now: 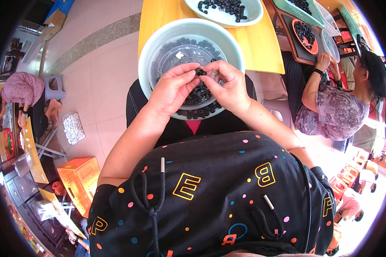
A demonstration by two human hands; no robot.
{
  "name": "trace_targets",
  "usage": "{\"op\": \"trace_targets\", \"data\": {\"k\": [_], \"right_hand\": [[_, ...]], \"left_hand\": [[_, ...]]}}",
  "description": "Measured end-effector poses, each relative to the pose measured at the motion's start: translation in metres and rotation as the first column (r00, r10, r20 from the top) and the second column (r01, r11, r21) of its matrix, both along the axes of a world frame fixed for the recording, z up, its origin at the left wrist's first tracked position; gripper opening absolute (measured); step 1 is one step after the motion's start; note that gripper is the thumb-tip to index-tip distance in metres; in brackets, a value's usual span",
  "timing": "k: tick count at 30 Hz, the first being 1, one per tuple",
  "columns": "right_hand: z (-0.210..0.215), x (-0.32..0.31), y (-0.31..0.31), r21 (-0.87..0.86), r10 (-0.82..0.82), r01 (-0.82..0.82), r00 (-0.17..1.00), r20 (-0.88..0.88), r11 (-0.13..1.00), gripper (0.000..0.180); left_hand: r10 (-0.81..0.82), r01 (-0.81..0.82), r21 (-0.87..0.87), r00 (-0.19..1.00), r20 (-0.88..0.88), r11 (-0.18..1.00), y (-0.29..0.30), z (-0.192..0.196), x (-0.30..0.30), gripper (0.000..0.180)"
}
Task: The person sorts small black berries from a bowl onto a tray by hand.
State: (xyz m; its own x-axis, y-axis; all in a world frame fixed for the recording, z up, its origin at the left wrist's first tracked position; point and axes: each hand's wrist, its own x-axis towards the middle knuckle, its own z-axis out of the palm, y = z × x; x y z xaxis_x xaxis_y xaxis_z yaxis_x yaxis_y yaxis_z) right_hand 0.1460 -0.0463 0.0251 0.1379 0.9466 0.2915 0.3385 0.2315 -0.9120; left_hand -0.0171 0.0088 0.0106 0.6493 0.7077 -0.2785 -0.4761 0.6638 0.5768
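Two hands pinch one black ring (200, 72) | left hand (172, 88), right hand (229, 83) | risk: slips into basin (146, 51).

Both hands raised together, left hand (173, 88) and right hand (228, 85) fingers seemingly pinched.

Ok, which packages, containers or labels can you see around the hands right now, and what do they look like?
Pale green basin: on the lap under both hands, round, holds small black parts.
Clear plastic lid: inside the basin, round, see-through.
White tray: on the yellow table, oval, with black parts.
Orange crate: on the floor at left, boxy, perforated.
No readable labels or screens.
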Motion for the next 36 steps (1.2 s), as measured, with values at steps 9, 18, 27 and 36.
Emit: {"op": "trace_targets", "data": {"k": [9, 18, 27, 36], "right_hand": [[-0.002, 0.0, 0.0, -0.03, 0.009, -0.011, 0.998, -0.06, 1.0, 0.016], [0.006, -0.001, -0.002, 0.04, -0.02, 0.016, 0.994, 0.106, 0.999, 0.017], [-0.01, 0.003, 0.001, 0.163, 0.043, -0.045, 0.999, 0.017, 0.986, 0.019], [-0.004, -0.006, 0.001, -0.011, 0.105, -0.118, 0.917, -0.386, 0.993, 0.024]], "left_hand": [[0.06, -0.06, 0.007, 0.998, -0.005, 0.998, -0.005, -0.005, 0.003, 0.021], [0.088, -0.087, -0.046, 0.996, 0.03, 0.995, -0.012, 0.0, 0.005, 0.026], [0.126, -0.124, -0.07, 0.992, 0.031, 0.99, -0.017, 0.004, 0.011, 0.024], [0.101, -0.1, -0.009, 0.993, 0.069, 0.995, -0.021, 0.005, 0.011, 0.027]]}}
